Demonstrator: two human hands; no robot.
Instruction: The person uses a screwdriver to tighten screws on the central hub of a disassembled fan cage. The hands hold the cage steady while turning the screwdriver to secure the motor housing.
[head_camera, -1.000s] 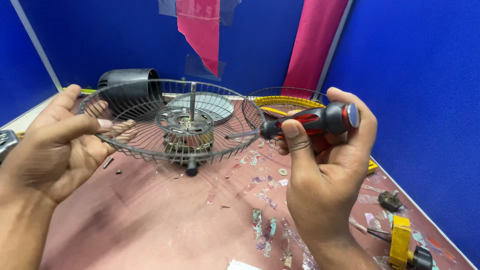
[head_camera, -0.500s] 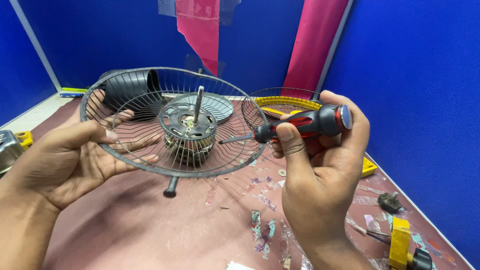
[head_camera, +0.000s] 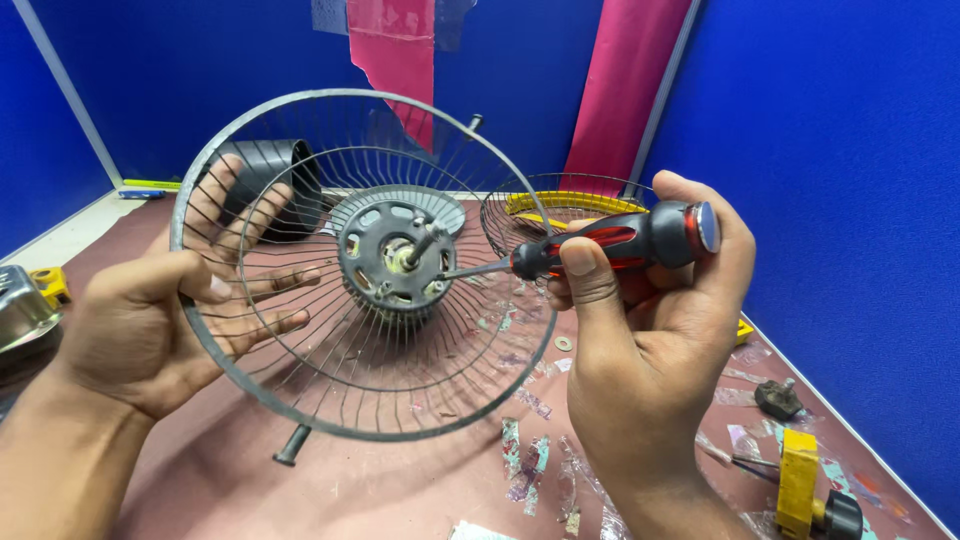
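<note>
The wire fan guard (head_camera: 300, 390) is standing tilted up on edge above the reddish table (head_camera: 200, 490), its open face turned toward the camera, with the round motor (head_camera: 392, 265) sitting at its centre and a short shaft poking out. The left hand (head_camera: 150, 320) is gripping the guard's rim on its left side — thumb hooked over the front of the ring, fingers spread flat behind the wires. The right hand (head_camera: 645, 330) is closing around the red-and-black screwdriver (head_camera: 610, 245), thumb pressing on the grip and fingers wrapping the handle; the metal tip is reaching in through the wires and touching the motor's face. Behind the guard, a second wire guard (head_camera: 575, 195) is lying on the table beside a black cylindrical housing (head_camera: 262, 180). At the near right edge a yellow tool (head_camera: 798, 480) is lying — and a small washer (head_camera: 564, 344) is resting just beside the guard.
</note>
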